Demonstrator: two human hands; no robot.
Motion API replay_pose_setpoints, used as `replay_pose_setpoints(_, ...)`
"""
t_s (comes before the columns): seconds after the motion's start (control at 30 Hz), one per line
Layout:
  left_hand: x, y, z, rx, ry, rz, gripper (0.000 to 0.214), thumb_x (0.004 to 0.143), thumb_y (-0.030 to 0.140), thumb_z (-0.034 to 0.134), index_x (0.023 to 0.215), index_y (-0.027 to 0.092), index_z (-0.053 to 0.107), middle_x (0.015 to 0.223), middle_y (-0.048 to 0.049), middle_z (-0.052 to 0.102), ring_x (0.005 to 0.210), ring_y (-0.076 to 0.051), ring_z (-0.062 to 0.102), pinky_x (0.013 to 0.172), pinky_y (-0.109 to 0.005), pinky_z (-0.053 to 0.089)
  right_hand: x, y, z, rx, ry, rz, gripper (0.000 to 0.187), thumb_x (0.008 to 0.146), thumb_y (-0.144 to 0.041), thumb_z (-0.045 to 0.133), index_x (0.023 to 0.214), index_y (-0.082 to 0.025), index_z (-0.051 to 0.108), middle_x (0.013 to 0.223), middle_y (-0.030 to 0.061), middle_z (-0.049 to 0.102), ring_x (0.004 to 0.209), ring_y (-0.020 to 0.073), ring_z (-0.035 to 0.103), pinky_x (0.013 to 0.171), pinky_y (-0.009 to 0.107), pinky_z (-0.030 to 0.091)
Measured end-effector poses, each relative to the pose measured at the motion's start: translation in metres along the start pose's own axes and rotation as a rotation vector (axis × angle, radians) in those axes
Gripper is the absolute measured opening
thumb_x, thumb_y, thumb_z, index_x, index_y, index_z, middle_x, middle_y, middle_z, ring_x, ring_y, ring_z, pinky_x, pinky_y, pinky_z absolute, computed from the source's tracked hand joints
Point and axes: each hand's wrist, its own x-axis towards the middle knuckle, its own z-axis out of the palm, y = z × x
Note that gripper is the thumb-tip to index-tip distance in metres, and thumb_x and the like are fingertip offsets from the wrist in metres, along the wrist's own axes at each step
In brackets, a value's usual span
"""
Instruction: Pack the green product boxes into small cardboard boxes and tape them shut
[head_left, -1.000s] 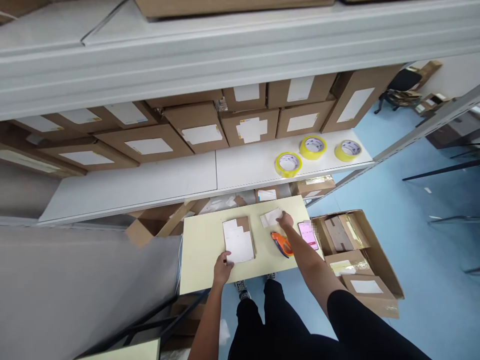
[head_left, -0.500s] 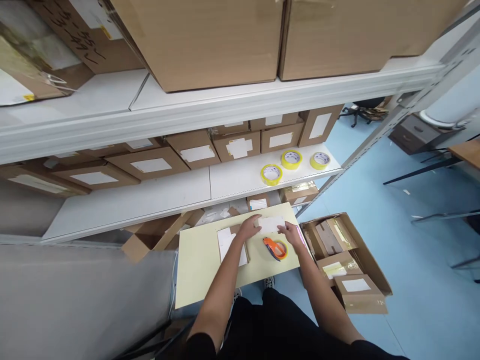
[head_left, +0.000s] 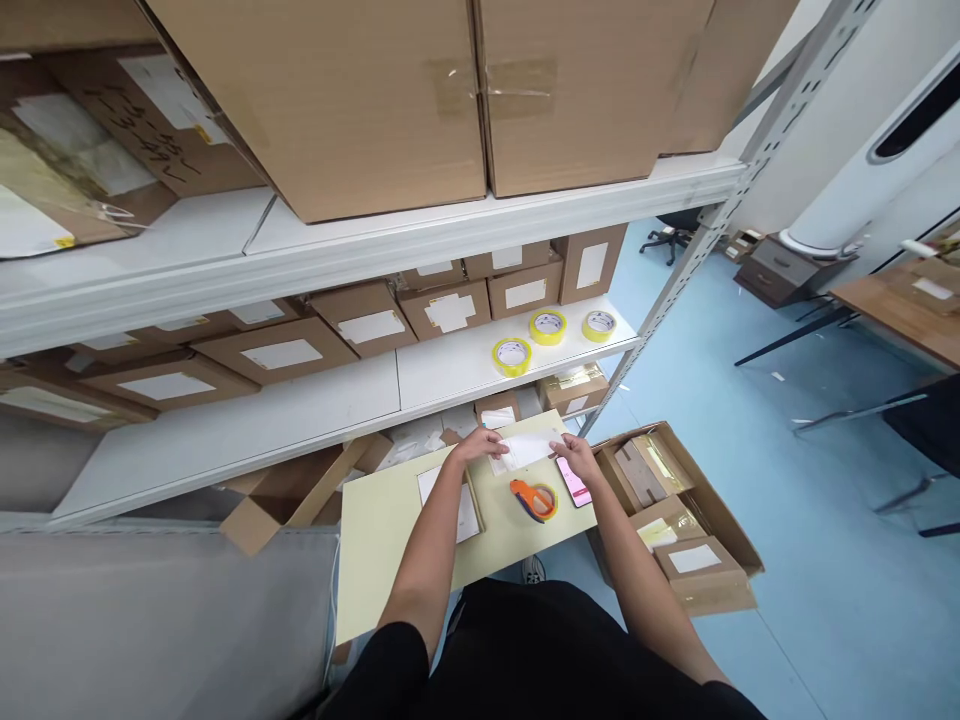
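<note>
A white paper label (head_left: 527,447) lies at the far side of a small pale-yellow table (head_left: 382,535). My left hand (head_left: 478,444) pinches its left end and my right hand (head_left: 574,453) pinches its right end. Just below them sits an orange tape dispenser (head_left: 534,499), with a pink-screened phone (head_left: 573,483) to its right. A flat brown box with white labels (head_left: 459,505) lies left of the dispenser, partly under my left forearm.
White metal shelving stands ahead, with cardboard boxes (head_left: 360,322) and three yellow tape rolls (head_left: 548,327) on the middle shelf. An open carton of small boxes (head_left: 675,520) sits on the blue floor to the right. A wooden desk (head_left: 900,305) and chair legs are further right.
My left hand left the flat box and moved up to the white label, joining my right hand on it. The head tilted upward, revealing the upper shelf's large boxes.
</note>
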Motion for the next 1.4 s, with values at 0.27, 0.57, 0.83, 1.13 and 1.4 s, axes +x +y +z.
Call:
replay_pose_setpoints(0.27, -0.013, -0.014, 0.003, -0.098, 0.221, 0.015, 0.061, 0.047, 0.066, 0.094, 0.074, 0.014, 0.076, 0.067, -0.0050, 0.070, 0.065, -0.017, 0.061, 0.072, -0.032, 0.052, -0.003, -0.035, -0.041, 0.065, 0.013, -0.005, 0.047, 0.077, -0.064, 0.075, 0.085, -0.019, 0.068, 0.081, 0.0051, 0.072, 0.078, 0.0226, 0.065, 0.071, 0.033, 0.051)
replay_pose_setpoints(0.57, -0.057, -0.027, 0.059, -0.265, 0.523, 0.034, 0.078, 0.081, 0.078, 0.069, 0.123, 0.012, 0.072, 0.117, -0.0196, 0.075, 0.094, -0.022, 0.072, 0.082, -0.033, 0.056, -0.020, -0.065, 0.048, 0.159, -0.098, -0.044, 0.035, 0.065, -0.043, 0.082, 0.073, -0.024, 0.053, 0.067, -0.0043, 0.059, 0.065, 0.0154, 0.053, 0.062, 0.027, 0.044)
replay_pose_setpoints(0.83, -0.176, -0.023, 0.087, -0.169, 0.675, 0.156, 0.052, 0.070, 0.066, 0.084, 0.064, 0.018, 0.064, 0.058, 0.0030, 0.056, 0.059, -0.012, 0.051, 0.061, -0.025, 0.042, -0.028, -0.093, 0.129, 0.248, -0.332, -0.073, 0.032, 0.070, -0.047, 0.083, 0.077, -0.022, 0.065, 0.070, -0.0026, 0.064, 0.066, 0.0143, 0.056, 0.064, 0.028, 0.046)
replay_pose_setpoints(1.13, -0.218, -0.014, 0.083, -0.307, 1.016, 0.185, 0.046, 0.075, 0.063, 0.079, 0.081, 0.019, 0.069, 0.072, -0.0011, 0.067, 0.065, -0.014, 0.055, 0.065, -0.027, 0.045, -0.072, -0.093, 0.164, 0.275, -0.444, 0.052, 0.027, 0.082, -0.047, 0.075, 0.090, -0.022, 0.074, 0.078, 0.0028, 0.076, 0.069, 0.0168, 0.068, 0.069, 0.030, 0.053)
replay_pose_setpoints(1.4, -0.223, -0.004, 0.086, -0.325, 1.022, 0.222, 0.042, 0.075, 0.058, 0.083, 0.082, 0.018, 0.073, 0.072, -0.0002, 0.068, 0.065, -0.013, 0.056, 0.064, -0.025, 0.046, -0.080, -0.098, 0.159, 0.291, -0.409, 0.024, 0.026, 0.081, -0.048, 0.076, 0.083, -0.022, 0.073, 0.083, 0.0043, 0.079, 0.067, 0.0163, 0.067, 0.070, 0.032, 0.057)
